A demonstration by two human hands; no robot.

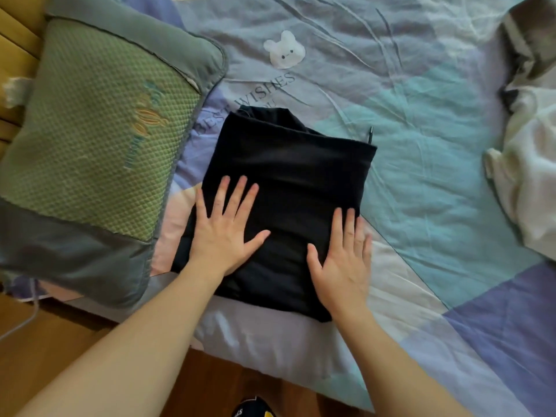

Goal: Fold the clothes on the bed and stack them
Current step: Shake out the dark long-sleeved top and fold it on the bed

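Both palms flat, fingers spread, nothing pinched: left hand (224, 224) presses the near-left part of the folded black garment (279, 206), right hand (343, 260) presses its near-right edge, fingertips partly over onto the bedsheet (421, 182). Forearms come in from the bed's near edge, wrists low. Garment sits as a compact rectangle on the sheet just beside the green pillow (90, 139); a cord tip pokes out at its far-right corner. Looks like the smoothing step, fold essentially done. Next move likely needs a reach to the crumpled light clothes (529, 164), well apart on the far right, still unfolded.
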